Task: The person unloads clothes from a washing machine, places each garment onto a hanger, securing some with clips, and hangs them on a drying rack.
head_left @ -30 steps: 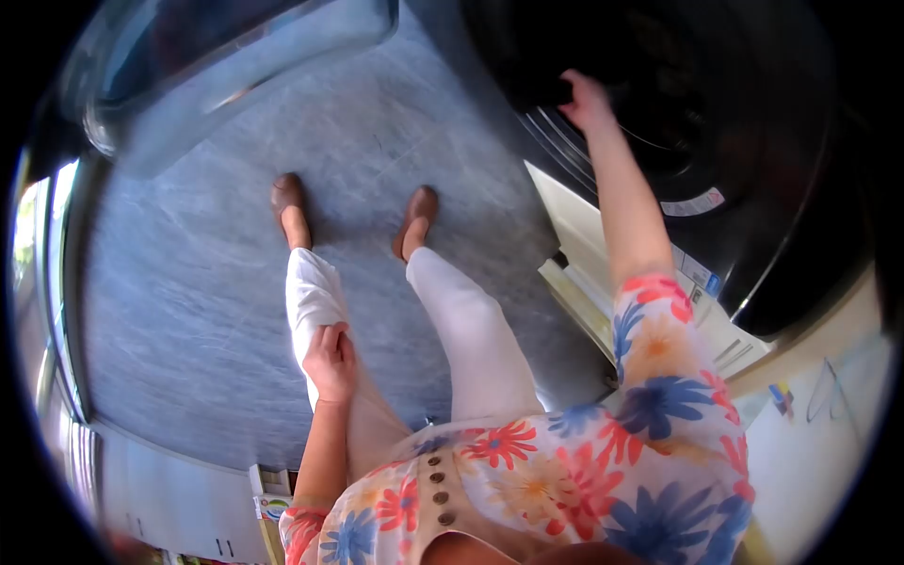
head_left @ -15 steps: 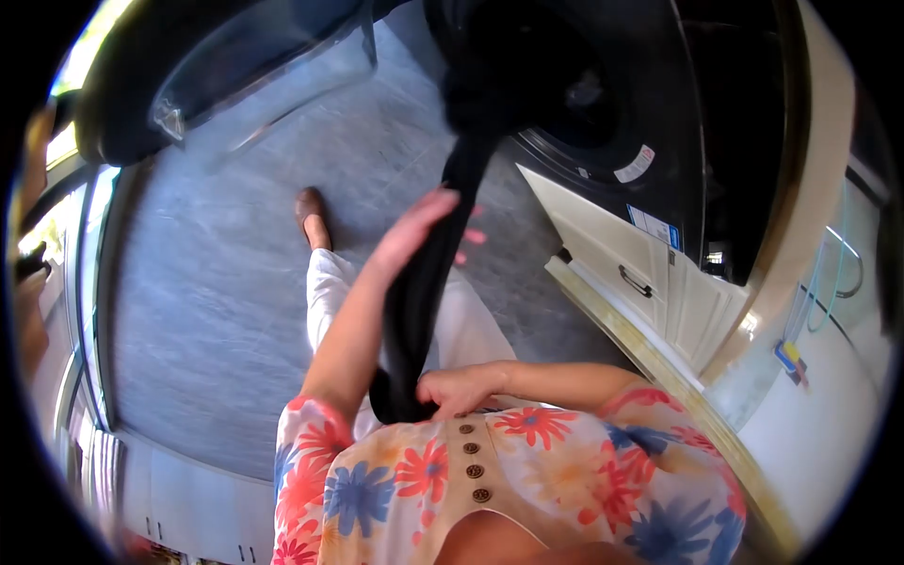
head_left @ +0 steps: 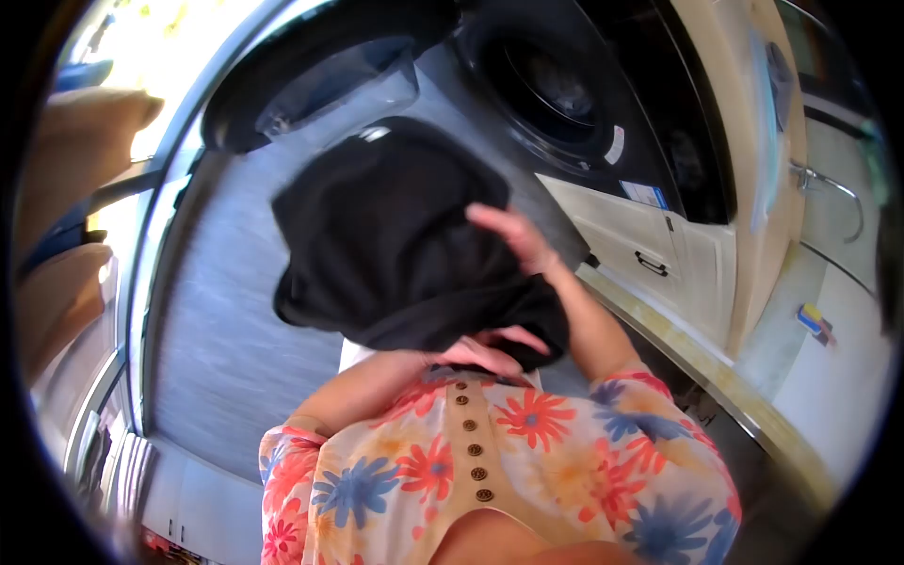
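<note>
A black garment is bunched and spread in front of my body; its exact kind does not show. My right hand grips it at its right side, fingers lying over the cloth. Lower down, close to my shirt, my left hand holds the near edge, with part of the fingers hidden in the folds. Beyond the garment stands a black front-loading washing machine, its round door swung out to the left. The drum opening is dark, with a shiny patch inside.
White cabinet doors sit beside the washing machine. At the right, a pale counter carries a small blue and yellow item and a tap. Windows and brown shapes line the left. The floor is grey.
The black garment has come away from the washing machine opening and is now gathered before me. My left hand has drawn in toward my body, while my right hand has moved outward and up.
</note>
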`<state>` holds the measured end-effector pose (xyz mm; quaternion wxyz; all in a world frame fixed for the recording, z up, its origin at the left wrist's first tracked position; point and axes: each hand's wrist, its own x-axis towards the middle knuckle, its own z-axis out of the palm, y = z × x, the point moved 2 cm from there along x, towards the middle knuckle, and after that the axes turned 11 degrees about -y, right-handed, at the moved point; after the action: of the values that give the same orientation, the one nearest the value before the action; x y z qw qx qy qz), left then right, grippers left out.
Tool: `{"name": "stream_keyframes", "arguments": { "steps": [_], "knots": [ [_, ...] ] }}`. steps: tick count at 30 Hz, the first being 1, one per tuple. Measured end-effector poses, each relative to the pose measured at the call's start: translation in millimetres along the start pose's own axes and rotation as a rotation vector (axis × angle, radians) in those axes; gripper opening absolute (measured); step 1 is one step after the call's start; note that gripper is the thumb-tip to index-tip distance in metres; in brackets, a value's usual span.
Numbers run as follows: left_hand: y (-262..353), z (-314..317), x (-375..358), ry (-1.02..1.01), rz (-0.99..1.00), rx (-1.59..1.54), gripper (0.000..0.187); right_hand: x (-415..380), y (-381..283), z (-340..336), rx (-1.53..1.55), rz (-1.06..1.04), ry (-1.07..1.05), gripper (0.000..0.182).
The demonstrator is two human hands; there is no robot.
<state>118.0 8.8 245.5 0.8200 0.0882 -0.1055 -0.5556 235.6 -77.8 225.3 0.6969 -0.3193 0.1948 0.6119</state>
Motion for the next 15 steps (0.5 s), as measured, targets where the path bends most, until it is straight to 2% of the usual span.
{"name": "stream_keyframes", "arguments": {
  "steps": [1,3,5,6,9,10,11,12,13,14,15],
  "knots": [
    [-14.7,-16.2,-12.4,0.092,0.066,0.247,0.043,-9.7,-1.9,-5.3,0.041,0.029,-0.016,0.033],
    [-18.7,-21.7,-47.3,0.368,0.011,0.391,0.044,-56.2,-4.8,49.9,-0.287,-0.361,0.176,0.042],
    [-43.4,-56.3,-72.6,0.559,0.140,0.127,0.071,-78.2,5.9,53.7,-0.163,-0.533,-0.045,0.050],
    [-27.8,-47.6,-78.3,0.527,0.295,0.137,0.071,-82.3,5.3,56.9,-0.244,-0.519,0.132,0.055],
    [25.2,-16.8,-88.2,0.307,0.676,0.226,0.066,-109.5,18.5,59.6,-0.356,-0.508,-0.125,0.058],
    [29.4,-5.1,-87.8,0.182,0.773,0.040,0.062,-119.5,24.7,60.2,-0.272,-0.506,-0.190,0.064],
    [31.3,8.2,-85.6,0.049,0.858,-0.139,0.059,-128.2,30.6,56.5,-0.392,-0.507,-0.203,0.066],
    [34.1,26.6,-83.4,0.102,0.863,-0.216,0.048,-135.7,35.2,53.2,-0.513,-0.508,-0.209,0.068],
    [32.0,34.9,-78.2,0.247,0.875,-0.131,0.044,-144.6,41.7,46.8,-0.631,-0.521,-0.227,0.071],
    [28.7,41.6,-70.8,0.397,0.886,-0.038,0.039,-157.0,50.5,39.1,-0.617,-0.532,-0.196,0.076],
    [23.0,50.9,-64.6,0.547,0.889,0.046,0.035,-171.6,55.0,32.9,-0.669,-0.620,-0.202,0.073]
  ]
}}
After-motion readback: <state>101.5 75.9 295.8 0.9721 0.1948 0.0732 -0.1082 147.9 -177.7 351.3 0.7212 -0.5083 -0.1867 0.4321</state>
